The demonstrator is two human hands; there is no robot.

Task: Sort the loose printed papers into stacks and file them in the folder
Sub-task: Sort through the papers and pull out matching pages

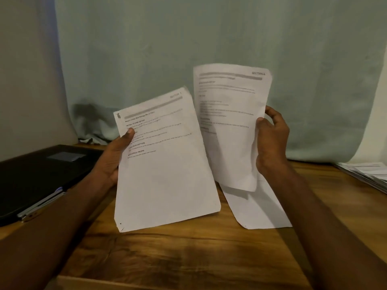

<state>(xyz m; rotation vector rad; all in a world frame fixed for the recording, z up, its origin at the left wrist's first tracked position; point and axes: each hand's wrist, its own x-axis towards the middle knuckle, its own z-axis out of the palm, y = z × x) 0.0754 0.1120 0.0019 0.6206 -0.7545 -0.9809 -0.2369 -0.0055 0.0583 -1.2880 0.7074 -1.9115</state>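
Across the back hangs a pale green curtain (209,38), with the wooden counter (178,258) below it. Far left on the counter sits a black folder (41,174), closed, with a pen (39,206) by its near edge. Left hand (113,158) holds up a printed sheet (163,164) marked Section 1, thumb pinching the front, fingers hidden behind. Right hand (272,141) pinches a second sheet (228,126), which is curling. A blank-looking paper (257,208) lies flat under it, and a paper stack (366,174) sits at the far right edge.
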